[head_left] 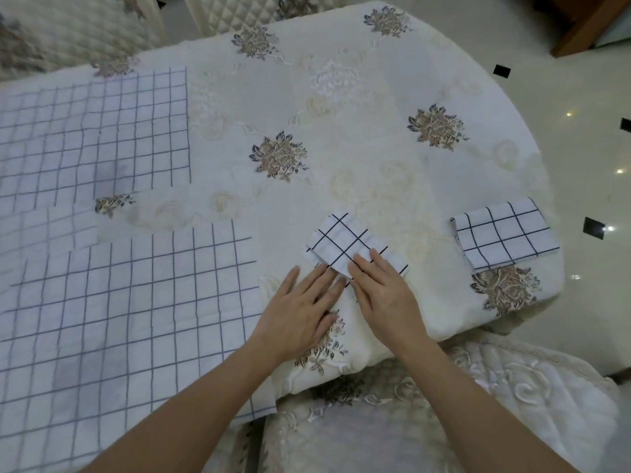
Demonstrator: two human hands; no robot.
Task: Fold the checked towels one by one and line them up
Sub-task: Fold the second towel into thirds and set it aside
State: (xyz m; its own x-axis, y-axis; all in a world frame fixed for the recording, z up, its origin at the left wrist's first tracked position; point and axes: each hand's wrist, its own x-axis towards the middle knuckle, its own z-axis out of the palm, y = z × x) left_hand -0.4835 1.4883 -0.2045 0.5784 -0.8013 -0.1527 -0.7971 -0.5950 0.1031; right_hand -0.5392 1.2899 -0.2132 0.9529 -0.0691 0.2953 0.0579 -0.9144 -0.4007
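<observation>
A small folded white towel with black checks [348, 242] lies near the table's front edge, slightly askew. My left hand [300, 310] lies flat with straight fingers touching its near left corner. My right hand [384, 295] presses flat on its near right part. Another folded checked towel [505, 233] rests at the table's right edge. Unfolded checked towels are spread on the left: one large [129, 319] at the front, others [95, 131] farther back, overlapping.
The round table carries a cream tablecloth [341, 114] with embroidered flowers. Quilted chairs stand at the back [85, 32] and right below me [444, 421]. Glossy floor with black marks [593, 227] lies to the right.
</observation>
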